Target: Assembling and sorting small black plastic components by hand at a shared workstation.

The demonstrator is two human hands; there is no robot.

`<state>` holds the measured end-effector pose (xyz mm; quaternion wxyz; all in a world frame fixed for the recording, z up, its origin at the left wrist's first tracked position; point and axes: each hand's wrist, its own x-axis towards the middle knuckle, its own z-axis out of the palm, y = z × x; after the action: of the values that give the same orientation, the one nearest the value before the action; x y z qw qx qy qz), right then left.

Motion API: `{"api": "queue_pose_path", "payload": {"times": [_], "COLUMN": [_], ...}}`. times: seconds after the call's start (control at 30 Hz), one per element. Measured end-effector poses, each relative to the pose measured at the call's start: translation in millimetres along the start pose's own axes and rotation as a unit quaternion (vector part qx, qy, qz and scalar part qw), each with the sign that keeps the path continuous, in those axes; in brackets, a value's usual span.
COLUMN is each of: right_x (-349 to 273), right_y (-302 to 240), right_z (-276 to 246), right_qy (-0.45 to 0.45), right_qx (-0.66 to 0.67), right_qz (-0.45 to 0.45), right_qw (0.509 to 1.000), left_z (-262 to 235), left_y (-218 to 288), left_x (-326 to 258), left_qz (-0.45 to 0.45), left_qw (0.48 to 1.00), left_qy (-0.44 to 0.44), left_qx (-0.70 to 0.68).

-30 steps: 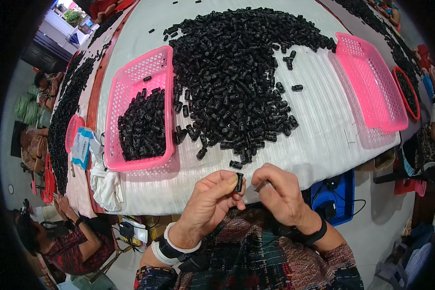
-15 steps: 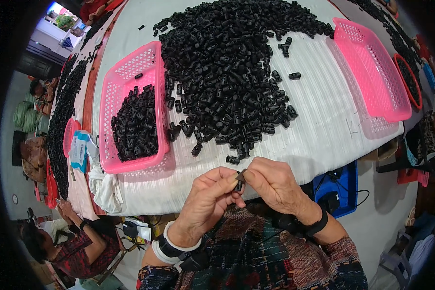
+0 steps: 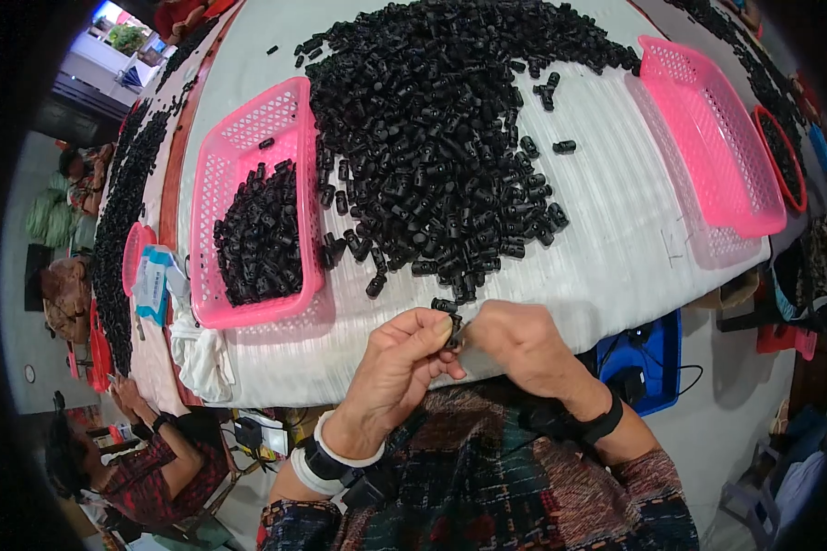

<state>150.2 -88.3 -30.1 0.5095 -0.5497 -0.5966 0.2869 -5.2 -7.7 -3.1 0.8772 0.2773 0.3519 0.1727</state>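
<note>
Low in the middle of the frame, the left hand (image 3: 404, 354) and right hand (image 3: 515, 340) both pinch one small black part (image 3: 454, 329), just below the big pile (image 3: 450, 138) on the table (image 3: 616, 220).
</note>
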Motion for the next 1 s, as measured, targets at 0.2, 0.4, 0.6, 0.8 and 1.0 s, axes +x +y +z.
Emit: {"api": "queue_pose_path", "payload": {"times": [0.2,0.4,0.6,0.8,1.0], "right_x": [-4,0,-5,-4,-3], "right_y": [1,-18,-11,-13,-15], "right_z": [0,3,20,22,25], "right_qy": [0.055,0.093,0.187,0.192,0.182], "right_qx": [0.150,0.050,-0.209,-0.226,-0.192], "right_qz": [0.080,-0.026,-0.213,-0.246,-0.227], "right_qw": [0.984,0.994,0.936,0.923,0.937], "left_z": [-1,-5,2,-4,-3], "left_y": [2,-1,-6,-10,-8], "left_x": [-2,-8,-6,-7,-11], "left_qz": [0.004,-0.025,-0.011,0.006,0.011], "left_qw": [1.000,0.997,0.998,0.995,0.997], "left_qy": [-0.009,-0.052,-0.030,-0.053,-0.032], "left_qx": [0.008,-0.041,-0.058,-0.083,-0.065]}}
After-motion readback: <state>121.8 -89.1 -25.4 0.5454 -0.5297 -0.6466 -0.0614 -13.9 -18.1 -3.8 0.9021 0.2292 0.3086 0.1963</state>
